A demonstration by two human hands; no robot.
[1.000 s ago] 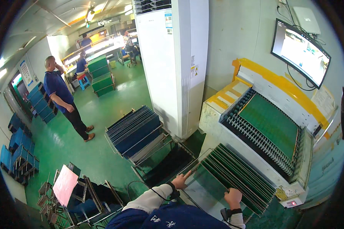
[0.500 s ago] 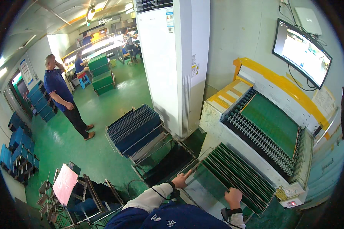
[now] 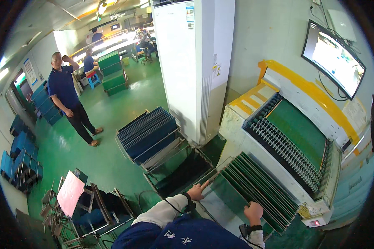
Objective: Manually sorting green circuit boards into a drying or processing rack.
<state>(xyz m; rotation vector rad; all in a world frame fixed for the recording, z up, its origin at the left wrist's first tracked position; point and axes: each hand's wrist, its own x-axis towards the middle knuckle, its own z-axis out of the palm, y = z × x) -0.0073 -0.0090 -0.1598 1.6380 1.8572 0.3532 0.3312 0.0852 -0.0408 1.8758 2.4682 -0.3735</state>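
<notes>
A slotted rack of upright dark green panels (image 3: 259, 189) stands in front of me, beside the roller machine. My right hand (image 3: 253, 212) is closed on the top edge of the nearest green panel (image 3: 232, 200), its fingers curled over it. At the left end of that panel, my left hand (image 3: 198, 191) rests by the rack's side rail with the index finger stretched out. The left fingers that are folded under are partly hidden. Below the front panel a pale surface shows between my hands.
A roller machine (image 3: 284, 137) with a green board on it stands right, under a monitor (image 3: 332, 58). Left of me are a rack of blue panels (image 3: 147, 135) and a pink sheet (image 3: 70, 194) on metal frames. A tall white cabinet (image 3: 180, 70) and a standing person (image 3: 66, 91) are farther off.
The view has shifted slightly. The standing person has turned more toward me, with a hand still raised to the head. My hands keep nearly the same places at the rack.
</notes>
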